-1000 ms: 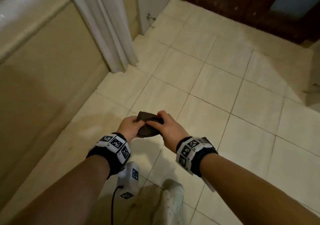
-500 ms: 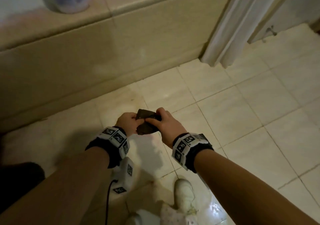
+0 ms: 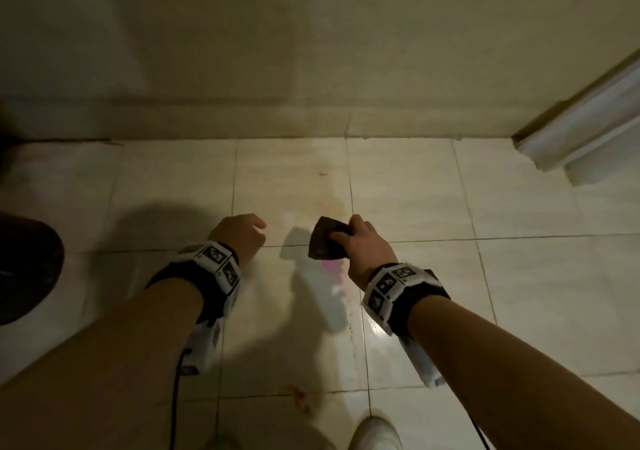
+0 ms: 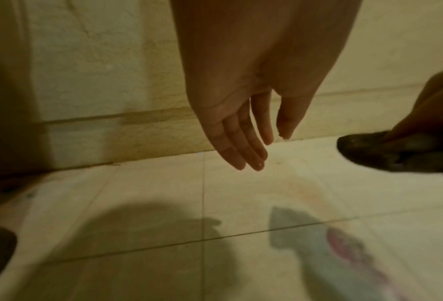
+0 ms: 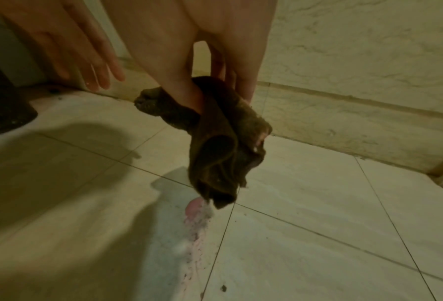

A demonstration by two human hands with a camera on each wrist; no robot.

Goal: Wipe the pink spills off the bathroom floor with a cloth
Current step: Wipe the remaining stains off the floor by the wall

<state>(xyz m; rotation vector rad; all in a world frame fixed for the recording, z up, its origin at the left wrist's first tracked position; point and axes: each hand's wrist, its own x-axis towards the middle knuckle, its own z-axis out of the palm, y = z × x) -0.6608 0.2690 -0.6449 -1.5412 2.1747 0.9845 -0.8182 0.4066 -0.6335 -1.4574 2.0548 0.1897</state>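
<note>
One cloth (image 3: 327,240), brown, formerly held by both hands, now pinched in right hand (image 3: 360,247) alone above pink spill (image 3: 334,273) on floor (image 3: 519,189); left hand (image 3: 239,236) released, fingers relaxed, empty; wiping imminent.

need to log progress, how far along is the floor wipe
Done: cloth is folded and gripped by the right hand; left hand hangs free. In hand: cloth hangs above the pink spill, apparently not touching. Left: the whole streak is unwiped.
</note>
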